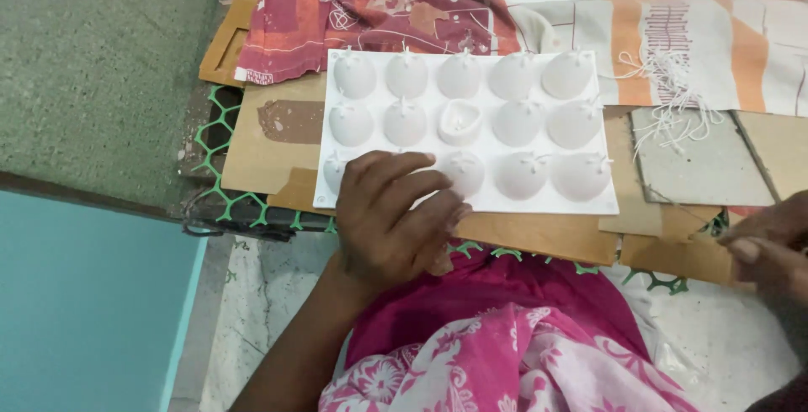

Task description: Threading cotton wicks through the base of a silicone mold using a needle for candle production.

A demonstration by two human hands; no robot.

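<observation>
Our left hand (396,218) rests curled, holding nothing, on the near-left edge of the white mould tray (471,197), whose long axis runs sideways, while our half-closed right hand (770,248) sits well apart.

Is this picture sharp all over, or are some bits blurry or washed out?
Head view: soft, even light with faint shadows; the white mould tray looks bright, its domes low in contrast but readable. The left hand on its near edge is fairly sharp; the right hand at the frame's edge is smeared. The loose white threads stay distinct.
</observation>
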